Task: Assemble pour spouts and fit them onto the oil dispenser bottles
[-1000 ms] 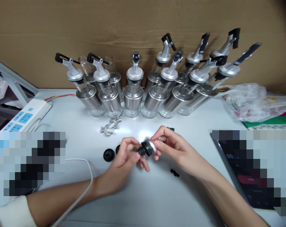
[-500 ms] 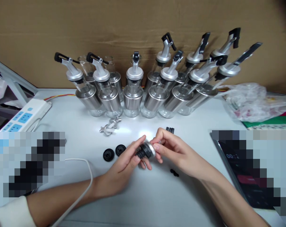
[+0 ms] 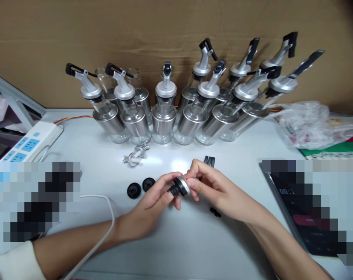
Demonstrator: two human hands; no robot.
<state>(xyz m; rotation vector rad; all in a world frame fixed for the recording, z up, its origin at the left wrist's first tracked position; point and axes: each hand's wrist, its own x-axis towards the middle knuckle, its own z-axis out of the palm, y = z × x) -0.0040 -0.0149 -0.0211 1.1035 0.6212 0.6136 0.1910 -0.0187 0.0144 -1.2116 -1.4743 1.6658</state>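
head view: stopper [image 3: 180, 187] aslant lengthwise, ribbed end lower-left, in pinch of left hand [image 3: 155, 195] and right hand [image 3: 212, 184]

Table [image 3: 179, 245] brightly lit, white glare near centre. Cardboard [image 3: 153, 35] duller. Mosaic blocks both sides; top-right corner dark.
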